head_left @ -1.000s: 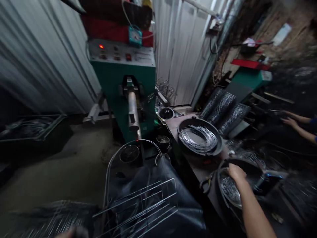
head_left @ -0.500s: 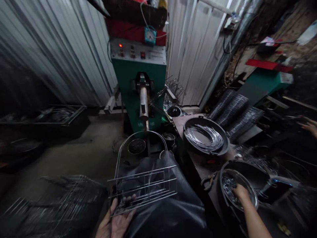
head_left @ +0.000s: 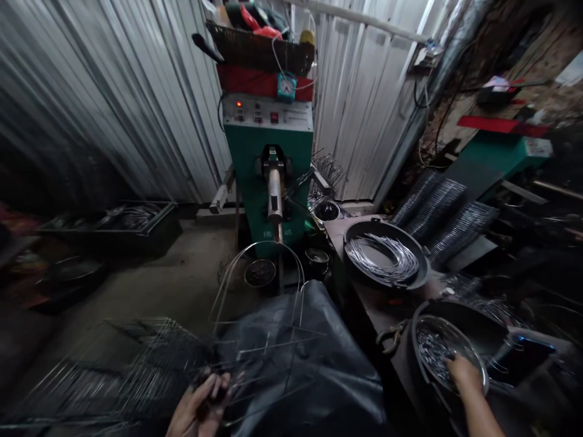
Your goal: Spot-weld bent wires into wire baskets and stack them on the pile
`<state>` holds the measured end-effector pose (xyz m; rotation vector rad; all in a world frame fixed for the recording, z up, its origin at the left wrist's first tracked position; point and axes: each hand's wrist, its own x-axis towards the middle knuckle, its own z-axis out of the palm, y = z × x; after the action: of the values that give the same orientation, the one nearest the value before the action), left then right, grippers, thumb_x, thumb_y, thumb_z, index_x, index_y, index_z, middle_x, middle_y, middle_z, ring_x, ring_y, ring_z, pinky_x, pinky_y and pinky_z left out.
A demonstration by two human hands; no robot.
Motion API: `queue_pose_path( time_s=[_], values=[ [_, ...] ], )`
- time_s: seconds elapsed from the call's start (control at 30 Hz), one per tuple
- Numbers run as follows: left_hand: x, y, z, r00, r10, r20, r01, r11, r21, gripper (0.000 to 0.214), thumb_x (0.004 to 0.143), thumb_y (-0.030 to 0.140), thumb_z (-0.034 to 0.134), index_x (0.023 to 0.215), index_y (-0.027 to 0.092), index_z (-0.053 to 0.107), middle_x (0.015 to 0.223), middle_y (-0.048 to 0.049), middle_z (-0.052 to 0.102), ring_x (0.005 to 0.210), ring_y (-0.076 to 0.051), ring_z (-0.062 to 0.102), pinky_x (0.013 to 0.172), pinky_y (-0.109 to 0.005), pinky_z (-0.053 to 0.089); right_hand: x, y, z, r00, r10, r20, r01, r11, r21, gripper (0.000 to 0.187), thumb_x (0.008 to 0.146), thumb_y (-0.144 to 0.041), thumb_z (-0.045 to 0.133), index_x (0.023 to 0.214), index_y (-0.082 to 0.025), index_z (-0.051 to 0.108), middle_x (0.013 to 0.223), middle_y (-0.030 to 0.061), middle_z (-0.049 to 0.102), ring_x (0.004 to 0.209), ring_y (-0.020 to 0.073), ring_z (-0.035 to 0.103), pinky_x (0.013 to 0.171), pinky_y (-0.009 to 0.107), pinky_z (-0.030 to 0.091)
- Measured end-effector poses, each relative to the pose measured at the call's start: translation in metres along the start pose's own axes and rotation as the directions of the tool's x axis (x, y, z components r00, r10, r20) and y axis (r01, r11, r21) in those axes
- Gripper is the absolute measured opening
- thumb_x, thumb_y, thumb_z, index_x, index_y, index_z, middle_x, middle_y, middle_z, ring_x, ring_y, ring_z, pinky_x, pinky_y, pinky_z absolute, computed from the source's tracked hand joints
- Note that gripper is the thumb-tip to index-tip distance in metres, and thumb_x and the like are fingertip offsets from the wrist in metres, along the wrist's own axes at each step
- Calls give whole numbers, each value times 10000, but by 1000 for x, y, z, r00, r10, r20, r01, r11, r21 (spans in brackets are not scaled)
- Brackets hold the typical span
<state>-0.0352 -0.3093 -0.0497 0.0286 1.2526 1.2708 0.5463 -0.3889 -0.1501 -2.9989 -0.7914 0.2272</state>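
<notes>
One rack (head_left: 291,343) gripped, one bowl (head_left: 465,341) reached into

Centre of view taken as dial. Rack: between 6 and 7 o'clock, over dark sheeting (head_left: 346,370), wires motion-blurred. Left hand (head_left: 200,402): 7 o'clock, fingers curled around rack's left end; exact finger contact unclear. Right hand (head_left: 467,371): 4 o'clock, fingertips down among small metal parts (head_left: 430,347) in bowl; cannot tell whether any part is pinched. Bowl sits tilted inside pan (head_left: 483,320). Coil (head_left: 401,264): between 3 and 4. Green machine (head_left: 241,145): toward 12, red lamp (head_left: 239,104) lit. Wire pile (head_left: 122,364): 8 o'clock.
</notes>
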Motion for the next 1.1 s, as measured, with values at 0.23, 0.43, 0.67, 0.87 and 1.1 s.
queue_pose_path(
  time_s=[0.23, 0.43, 0.67, 0.87, 1.1],
  values=[
    [7, 5, 40, 892, 388, 234, -423, 897, 126, 358, 516, 407, 782, 672, 184, 549, 603, 35, 558, 621, -106, 530, 652, -219, 470, -24, -56, -47, 967, -237, -96, 249, 955, 160, 181, 693, -321, 549, 596, -208, 652, 718, 144, 687, 727, 304, 653, 667, 390, 483],
    [27, -6, 61, 794, 534, 290, -601, 759, 250, 338, 597, 446, 721, 670, 175, 533, 611, 33, 521, 592, -105, 476, 581, -216, 415, -108, -232, -90, 613, -783, -99, 666, 446, 597, 290, 750, -430, 514, 680, -174, 633, 667, 35, 646, 635, 168, 579, 594, 252, 429],
    [46, -12, 54, 801, 518, 301, -593, 757, 275, 320, 618, 410, 716, 755, 177, 545, 666, 26, 530, 631, -116, 486, 607, -225, 415, -172, -387, -83, 320, -947, -33, 492, 136, 860, 235, 734, -372, 562, 643, -157, 593, 524, -36, 520, 486, 86, 452, 468, 194, 344],
    [60, -1, 54, 851, 435, 294, -513, 806, 296, 361, 608, 431, 719, 788, 184, 527, 649, 31, 547, 607, -113, 500, 579, -212, 415, -185, -410, -70, 323, -946, 23, 284, 120, 951, 277, 748, -420, 549, 651, -160, 538, 530, -48, 488, 469, 70, 414, 445, 182, 323],
    [71, 4, 62, 863, 417, 287, -498, 797, 341, 381, 595, 453, 720, 769, 183, 515, 643, 29, 533, 575, -113, 494, 548, -220, 412, -177, -404, -68, 309, -951, -30, 390, 98, 915, 263, 777, -412, 534, 697, -164, 569, 583, -41, 496, 542, 84, 435, 510, 197, 349]
  ],
)
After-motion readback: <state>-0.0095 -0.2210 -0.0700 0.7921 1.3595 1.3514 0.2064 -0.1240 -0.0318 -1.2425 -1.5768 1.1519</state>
